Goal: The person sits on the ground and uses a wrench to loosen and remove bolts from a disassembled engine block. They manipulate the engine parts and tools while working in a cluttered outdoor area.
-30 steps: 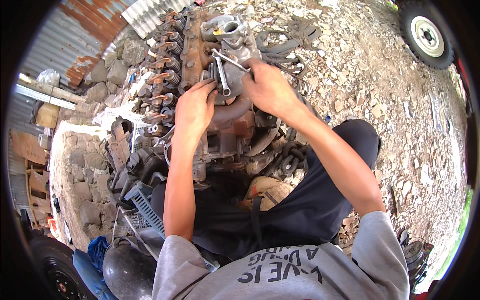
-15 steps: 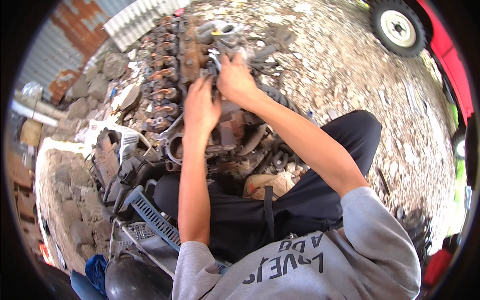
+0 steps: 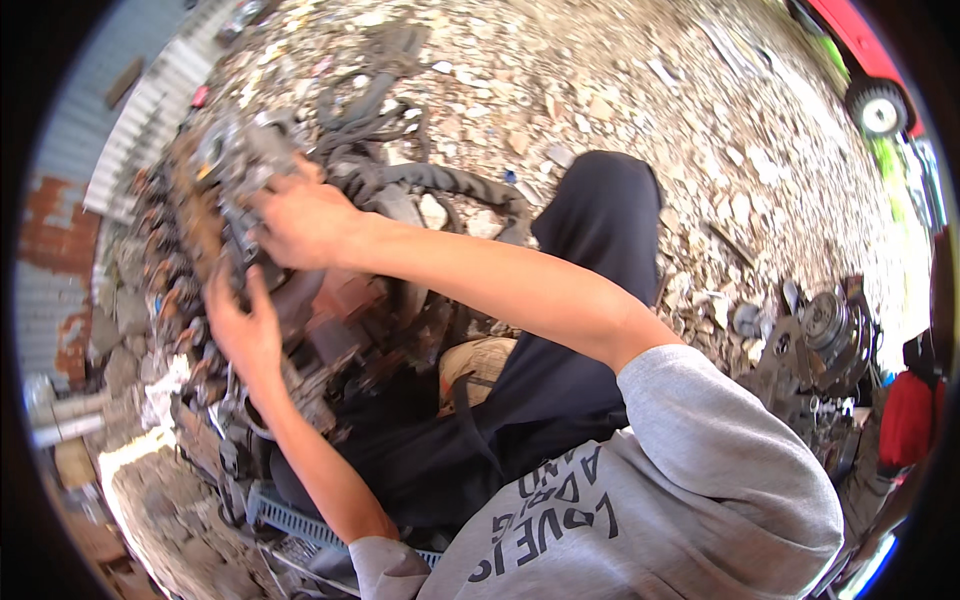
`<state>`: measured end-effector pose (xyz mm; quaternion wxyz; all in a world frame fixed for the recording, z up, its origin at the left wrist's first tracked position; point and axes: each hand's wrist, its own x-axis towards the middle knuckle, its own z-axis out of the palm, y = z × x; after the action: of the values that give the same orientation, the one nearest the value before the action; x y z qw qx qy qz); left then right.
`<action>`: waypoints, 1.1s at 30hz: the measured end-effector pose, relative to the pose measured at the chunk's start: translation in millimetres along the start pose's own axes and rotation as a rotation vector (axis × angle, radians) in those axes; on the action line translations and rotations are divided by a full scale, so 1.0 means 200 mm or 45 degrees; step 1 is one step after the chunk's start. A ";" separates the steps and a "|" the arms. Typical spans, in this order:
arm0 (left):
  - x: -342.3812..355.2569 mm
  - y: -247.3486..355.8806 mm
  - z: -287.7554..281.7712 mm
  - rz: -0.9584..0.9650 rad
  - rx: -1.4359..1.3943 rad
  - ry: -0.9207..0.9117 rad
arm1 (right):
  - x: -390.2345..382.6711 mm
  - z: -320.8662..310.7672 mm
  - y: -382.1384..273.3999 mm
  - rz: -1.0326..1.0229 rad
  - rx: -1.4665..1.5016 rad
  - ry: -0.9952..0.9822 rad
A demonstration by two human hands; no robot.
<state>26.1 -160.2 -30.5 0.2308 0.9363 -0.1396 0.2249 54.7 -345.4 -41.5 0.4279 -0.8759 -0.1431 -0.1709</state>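
A rusty engine (image 3: 335, 315) lies in front of my crossed legs, a row of valve springs and rocker arms (image 3: 165, 265) along its left side. My right hand (image 3: 305, 222) is over its upper part, fingers curled around something that blur and the hand hide. Just left of those fingers shows a slim grey metal piece (image 3: 238, 232); its kind is unclear. Nearer to me, my left hand (image 3: 245, 328) has thumb and fingers on either side of a dark part I cannot make out. Beyond the right hand is a pale metal casting (image 3: 225, 150) on the engine.
Dark hoses (image 3: 440, 178) trail over the stony ground (image 3: 520, 90). A blue plastic crate (image 3: 295, 520) is by my left leg. Metal parts with a pulley (image 3: 825, 320) lie to my right. Corrugated sheets (image 3: 130, 150) stand at left; a red vehicle (image 3: 850, 35) is far right.
The view has swung right, so engine and hands appear farther left. My right hand stays by the upper engine part, my left nearer to me. Parts on the ground at right have come into view.
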 end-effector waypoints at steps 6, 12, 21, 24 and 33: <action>0.11 0.55 0.20 0.208 -0.120 0.239 | -0.18 -0.45 0.22 -0.007 0.212 0.279; 0.19 0.93 0.57 0.467 -0.416 0.237 | -0.33 -0.72 0.38 0.009 0.504 0.701; 0.17 1.26 0.85 0.601 -0.557 -0.026 | -0.60 -0.86 0.74 0.194 0.478 0.923; 0.10 1.39 0.94 0.406 -0.780 -0.207 | -0.67 -0.91 0.79 0.205 0.430 0.939; -0.04 1.83 1.12 0.427 -0.831 -0.835 | -1.41 -1.21 1.21 0.971 0.183 0.922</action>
<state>-33.6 -582.4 -77.3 0.4167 0.8013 -0.4168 -0.1031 -147.2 -711.9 -190.2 0.5405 -0.7193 0.3310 -0.2844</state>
